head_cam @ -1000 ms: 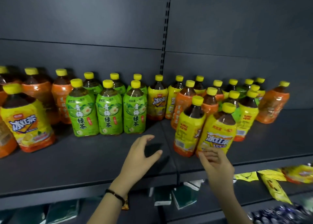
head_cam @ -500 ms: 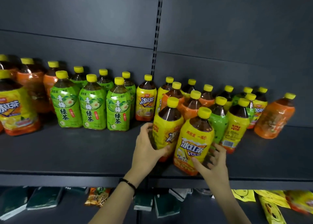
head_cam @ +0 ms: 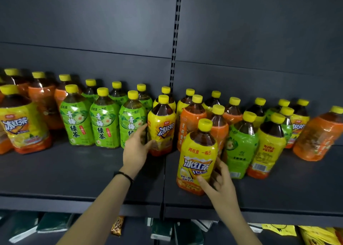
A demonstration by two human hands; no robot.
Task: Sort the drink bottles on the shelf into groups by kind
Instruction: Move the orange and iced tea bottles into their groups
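My left hand [head_cam: 136, 148] grips the lower left side of a yellow iced-tea bottle [head_cam: 161, 128] standing just right of a row of green-tea bottles [head_cam: 104, 120]. Nearer the shelf's front edge, my right hand [head_cam: 220, 184] wraps around the base of a second yellow iced-tea bottle [head_cam: 197, 157]. Behind and to the right stands a mixed cluster: orange-label bottles [head_cam: 191, 126], a green bottle [head_cam: 240, 146] and another yellow one [head_cam: 269, 148]. At far left are a big yellow iced-tea bottle [head_cam: 22, 122] and more orange bottles [head_cam: 43, 103].
The dark grey shelf [head_cam: 74, 174] has bare surface in front of the green row. One orange bottle [head_cam: 319, 137] leans at the far right. Below, a lower shelf holds dark packets [head_cam: 53, 224] and yellow snack bags [head_cam: 280, 230].
My left hand carried one yellow iced-tea bottle back and left, beside the green row. My right hand has closed around the base of the front yellow bottle. The camera shifted.
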